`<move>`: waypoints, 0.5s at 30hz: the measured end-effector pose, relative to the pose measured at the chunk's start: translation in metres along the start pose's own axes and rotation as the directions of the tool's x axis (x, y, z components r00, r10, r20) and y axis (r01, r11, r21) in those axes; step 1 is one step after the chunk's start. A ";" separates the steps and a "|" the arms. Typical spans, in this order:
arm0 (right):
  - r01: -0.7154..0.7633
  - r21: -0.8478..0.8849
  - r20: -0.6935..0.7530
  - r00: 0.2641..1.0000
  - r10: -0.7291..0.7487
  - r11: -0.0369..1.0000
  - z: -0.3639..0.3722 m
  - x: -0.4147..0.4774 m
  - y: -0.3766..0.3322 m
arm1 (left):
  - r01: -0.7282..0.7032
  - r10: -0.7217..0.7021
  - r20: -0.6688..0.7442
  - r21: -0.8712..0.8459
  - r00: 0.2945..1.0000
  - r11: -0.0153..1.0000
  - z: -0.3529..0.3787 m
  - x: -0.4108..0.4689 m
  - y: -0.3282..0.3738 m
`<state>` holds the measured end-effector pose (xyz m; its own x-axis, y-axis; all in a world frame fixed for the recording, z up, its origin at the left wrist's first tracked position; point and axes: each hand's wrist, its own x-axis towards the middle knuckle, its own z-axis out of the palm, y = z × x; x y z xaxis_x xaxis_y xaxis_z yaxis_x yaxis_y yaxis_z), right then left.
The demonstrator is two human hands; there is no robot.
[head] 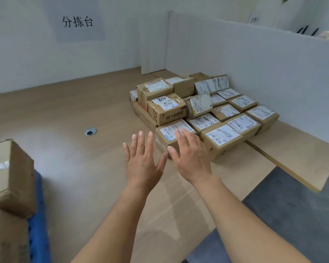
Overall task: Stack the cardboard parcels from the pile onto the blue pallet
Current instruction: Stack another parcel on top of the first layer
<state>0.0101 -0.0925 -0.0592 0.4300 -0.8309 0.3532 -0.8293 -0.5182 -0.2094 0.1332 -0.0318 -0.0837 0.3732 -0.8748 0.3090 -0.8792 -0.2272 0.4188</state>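
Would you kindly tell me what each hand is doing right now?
Left hand: open, holding nothing.
Right hand: open, by the nearest parcel, gripping nothing.

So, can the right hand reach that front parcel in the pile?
Probably yes: the right hand hovers open over the front parcel, which has nothing stacked on it and nothing in the way.

Left hand (143,160): flat, back toward the camera, fingers straight and spread, holding nothing.
Right hand (192,158): flat, back toward the camera, fingers straight, set slightly ahead of the other hand, holding nothing.
Thumb tips (163,157): turned inward, just beside each other, apart.
Forearms (110,221): bare, extended forward, converging toward the hands.
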 end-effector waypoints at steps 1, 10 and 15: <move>0.011 0.010 0.017 1.000 -0.011 1.000 0.003 0.005 0.005 | 0.016 -0.016 0.007 0.009 1.000 1.000 0.003 0.005 0.002; 0.063 0.087 0.211 0.974 -0.080 0.994 0.028 0.057 0.073 | 0.207 -0.215 0.079 0.100 0.973 0.973 0.045 0.039 0.021; 0.026 0.080 0.327 0.944 -0.051 0.996 0.050 0.094 0.112 | 0.363 -0.377 0.194 0.104 0.906 0.926 0.074 0.061 0.035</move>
<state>-0.0246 -0.2387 -0.0955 0.5645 -0.8242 0.0458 -0.7867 -0.5539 -0.2724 0.1029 -0.1251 -0.1135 0.6122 -0.7895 -0.0438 -0.7091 -0.5727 0.4114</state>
